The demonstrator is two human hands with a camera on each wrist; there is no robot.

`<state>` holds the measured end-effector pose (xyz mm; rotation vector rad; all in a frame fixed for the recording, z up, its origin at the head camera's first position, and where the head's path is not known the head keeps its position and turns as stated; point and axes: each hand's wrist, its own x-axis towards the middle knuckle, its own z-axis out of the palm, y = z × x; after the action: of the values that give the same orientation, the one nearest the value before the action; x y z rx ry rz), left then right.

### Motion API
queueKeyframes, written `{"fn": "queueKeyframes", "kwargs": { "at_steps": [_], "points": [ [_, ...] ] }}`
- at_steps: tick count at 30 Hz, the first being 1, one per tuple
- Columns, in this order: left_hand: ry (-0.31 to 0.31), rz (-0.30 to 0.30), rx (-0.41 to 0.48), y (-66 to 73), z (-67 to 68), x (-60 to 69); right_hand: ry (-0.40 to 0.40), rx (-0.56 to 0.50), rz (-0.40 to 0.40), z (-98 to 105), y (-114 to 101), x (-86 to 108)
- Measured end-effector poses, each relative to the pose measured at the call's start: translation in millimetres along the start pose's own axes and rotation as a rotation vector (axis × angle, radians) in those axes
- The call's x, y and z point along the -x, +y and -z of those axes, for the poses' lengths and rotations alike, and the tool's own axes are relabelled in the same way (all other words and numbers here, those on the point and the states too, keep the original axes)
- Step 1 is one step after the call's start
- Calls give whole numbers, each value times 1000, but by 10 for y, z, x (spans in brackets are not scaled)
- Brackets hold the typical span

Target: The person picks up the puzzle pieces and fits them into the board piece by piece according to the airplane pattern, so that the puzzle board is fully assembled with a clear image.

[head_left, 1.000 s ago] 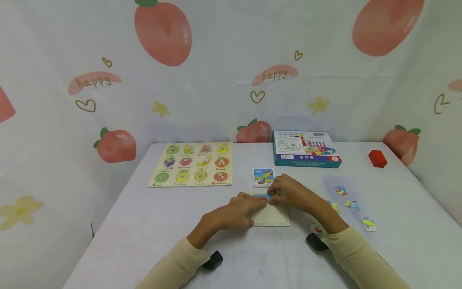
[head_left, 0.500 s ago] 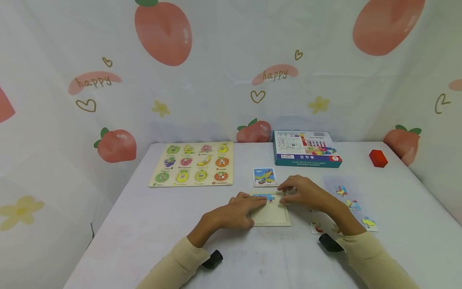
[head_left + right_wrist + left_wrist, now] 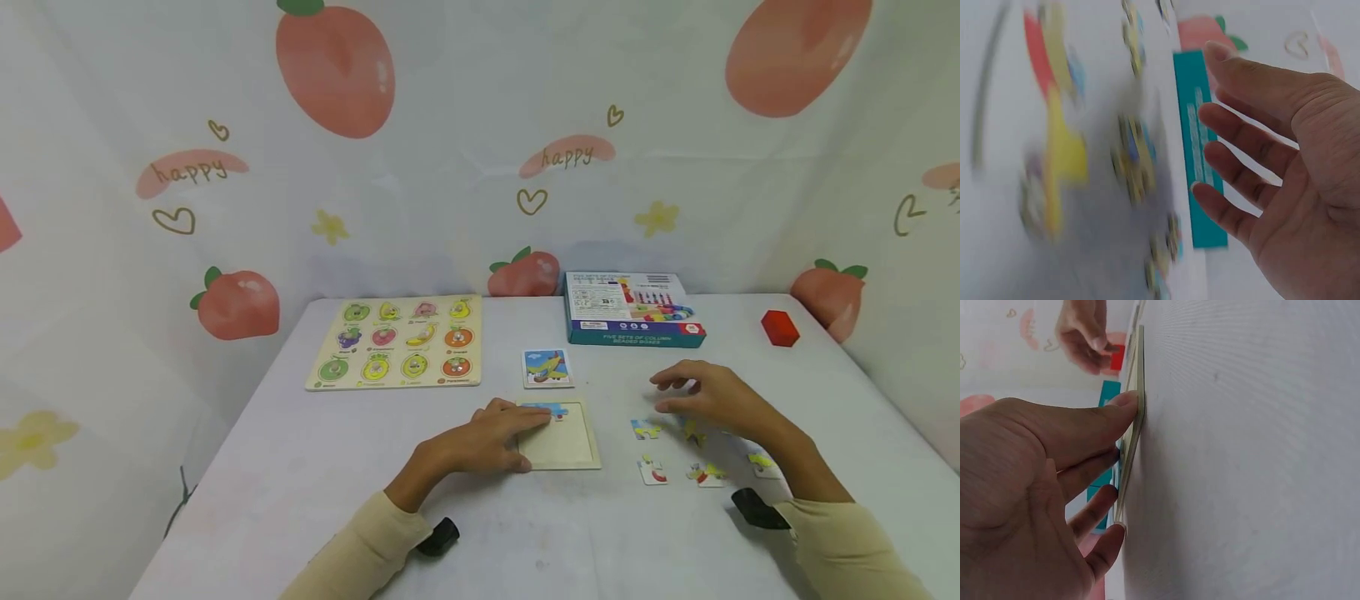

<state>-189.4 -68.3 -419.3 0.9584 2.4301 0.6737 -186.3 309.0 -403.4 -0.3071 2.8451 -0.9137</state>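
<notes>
The white surface (image 3: 555, 542) spreads beneath an empty, relaxed right hand (image 3: 712, 402), a left hand (image 3: 480, 440) resting outstretched on the squarish lower-centre tray (image 3: 566, 443), its blue strip (image 3: 558, 410) running lengthwise left to right, and loose pieces (image 3: 654, 472) at lower right.

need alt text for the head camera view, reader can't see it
A person's left hand rests on a pale puzzle tray with blue pieces along its far edge; the empty right hand hovers above loose picture pieces. Farther back on the white table are a fruit board, airplane card, box and red block.
</notes>
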Motion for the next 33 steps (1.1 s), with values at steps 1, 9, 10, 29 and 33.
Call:
{"fn": "queueKeyframes", "kwargs": {
  "at_steps": [1,9,10,29,33],
  "points": [
    [1,0,2,0,1,-1,7,-1,-11,34,41,17],
    [-7,-5,5,2,-4,-1,24,-29,-68,210,367,88],
    [-7,-5,3,3,-4,-1,23,-26,-76,224,404,92],
    [-14,8,-5,9,8,2,13,12,-157,333,731,137],
    [-12,3,-6,8,10,2,14,21,-151,308,756,119]
  ]
}}
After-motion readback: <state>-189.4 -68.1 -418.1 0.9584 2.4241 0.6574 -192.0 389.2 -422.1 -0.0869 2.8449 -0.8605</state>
